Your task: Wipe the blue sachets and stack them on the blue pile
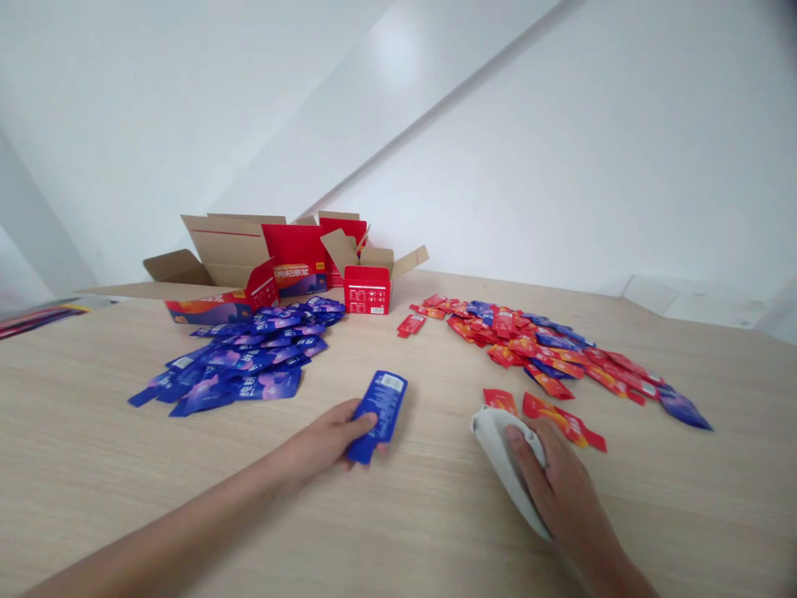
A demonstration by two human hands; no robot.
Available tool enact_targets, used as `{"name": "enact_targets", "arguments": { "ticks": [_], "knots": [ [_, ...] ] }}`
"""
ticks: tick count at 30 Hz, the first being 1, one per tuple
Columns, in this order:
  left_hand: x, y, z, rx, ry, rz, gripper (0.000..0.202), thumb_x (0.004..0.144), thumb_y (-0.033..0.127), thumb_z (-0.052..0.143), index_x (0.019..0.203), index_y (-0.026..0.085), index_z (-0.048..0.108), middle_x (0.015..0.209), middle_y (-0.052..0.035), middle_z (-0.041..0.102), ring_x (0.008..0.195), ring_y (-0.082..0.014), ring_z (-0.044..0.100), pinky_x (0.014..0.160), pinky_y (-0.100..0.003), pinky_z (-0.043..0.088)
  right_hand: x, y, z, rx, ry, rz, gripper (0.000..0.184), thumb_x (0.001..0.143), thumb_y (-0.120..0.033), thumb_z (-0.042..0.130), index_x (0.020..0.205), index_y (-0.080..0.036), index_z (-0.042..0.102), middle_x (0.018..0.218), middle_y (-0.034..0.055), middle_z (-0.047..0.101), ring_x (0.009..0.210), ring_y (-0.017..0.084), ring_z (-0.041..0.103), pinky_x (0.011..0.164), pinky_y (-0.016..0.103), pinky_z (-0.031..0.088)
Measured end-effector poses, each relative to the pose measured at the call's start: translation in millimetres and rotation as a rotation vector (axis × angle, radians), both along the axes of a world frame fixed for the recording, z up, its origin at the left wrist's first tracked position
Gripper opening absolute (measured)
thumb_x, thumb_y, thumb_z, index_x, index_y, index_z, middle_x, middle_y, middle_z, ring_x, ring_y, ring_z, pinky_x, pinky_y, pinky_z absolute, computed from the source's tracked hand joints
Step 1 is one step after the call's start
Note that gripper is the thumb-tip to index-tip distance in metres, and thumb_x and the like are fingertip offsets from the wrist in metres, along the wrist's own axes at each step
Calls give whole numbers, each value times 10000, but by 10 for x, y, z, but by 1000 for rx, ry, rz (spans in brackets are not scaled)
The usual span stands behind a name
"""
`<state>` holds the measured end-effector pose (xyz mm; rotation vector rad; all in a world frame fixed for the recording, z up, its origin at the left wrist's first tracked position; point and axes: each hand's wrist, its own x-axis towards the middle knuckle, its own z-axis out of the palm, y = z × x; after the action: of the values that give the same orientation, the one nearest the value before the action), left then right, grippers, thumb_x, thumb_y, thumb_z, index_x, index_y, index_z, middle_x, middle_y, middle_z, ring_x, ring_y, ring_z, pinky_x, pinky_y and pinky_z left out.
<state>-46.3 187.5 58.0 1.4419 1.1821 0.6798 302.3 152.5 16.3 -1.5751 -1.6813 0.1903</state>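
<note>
My left hand [327, 442] is closed on the lower end of a blue sachet [378, 412], held just above the wooden table [398, 515] near its middle. My right hand [554, 482] lies on a white curved object [501, 465], fingers wrapped over its top. Just beyond those fingers lie a few red sachets [564, 419]. To the left spreads a pile of blue sachets [249, 357]. To the right spreads a pile of mostly red sachets [548, 345] with some blue ones mixed in.
An open cardboard carton [217, 262] with red and blue print stands at the back left. A small red box [367, 291] with open flaps sits beside it. One red sachet [411, 324] lies alone between the piles. White walls rise behind.
</note>
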Motion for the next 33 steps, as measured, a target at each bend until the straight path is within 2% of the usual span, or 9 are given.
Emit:
{"name": "enact_targets", "arguments": {
  "ticks": [6,10,13,17,20,24,27,30,33],
  "knots": [
    [-418,466,154,-121,-372,417,153,969,234,656,1083,131,659,1037,-89,742,755,-112,693,556,-166,497,-68,6,-99,16,-7,45,406,1019,-591,465,1137,-250,652,1196,126,707,1124,308,674,936,443,571],
    [-521,1098,360,-82,-523,601,279,995,353,653,1187,152,644,1129,-71,684,891,-170,683,744,-331,605,-107,0,-114,36,-23,87,390,1018,-568,472,1112,-256,686,1141,114,732,1081,302,709,926,440,598],
    [-550,1558,555,-31,-596,681,365,989,391,656,1277,169,618,1253,-97,649,1043,-225,671,875,-429,599,-93,19,-144,30,-30,87,423,1009,-587,475,1140,-253,699,1181,112,737,1122,309,711,948,454,607],
    [-561,1827,672,14,-634,722,395,988,397,654,1312,177,603,1301,-107,631,1091,-243,660,910,-454,590,-59,44,-183,43,-37,89,423,1005,-592,478,1142,-258,698,1194,103,738,1142,306,710,968,455,607],
    [-475,1691,573,12,-604,700,388,990,400,650,1306,177,606,1294,-105,632,1081,-238,661,903,-449,591,-69,37,-177,45,-38,114,387,1018,-555,477,1142,-260,695,1170,99,740,1109,293,719,936,433,614],
    [-206,1132,304,-23,-491,562,346,1002,388,632,1264,164,609,1215,-96,669,975,-202,687,808,-372,599,-128,-1,-127,66,-45,171,334,1034,-494,476,1145,-259,685,1136,98,738,1082,276,716,906,403,607],
    [58,597,118,-50,-386,370,333,989,385,635,1246,181,578,1130,-110,714,843,-170,718,637,-246,523,-183,-50,-56,68,-69,227,292,1047,-458,471,1093,-256,677,1079,89,731,1004,254,717,855,370,599],
    [344,158,9,-42,-289,136,415,957,571,615,1138,199,586,935,-50,701,671,-152,682,521,-231,431,-254,-131,28,35,-158,356,231,1051,-385,486,1079,-253,674,1057,64,720,956,220,707,830,332,575],
    [612,-86,11,24,-237,-72,481,940,685,564,1007,210,579,786,16,624,608,-128,601,542,-246,410,-352,-224,66,1,-261,519,161,1013,-310,550,1096,-252,676,1051,35,712,973,199,689,862,309,542]
  ]
}}
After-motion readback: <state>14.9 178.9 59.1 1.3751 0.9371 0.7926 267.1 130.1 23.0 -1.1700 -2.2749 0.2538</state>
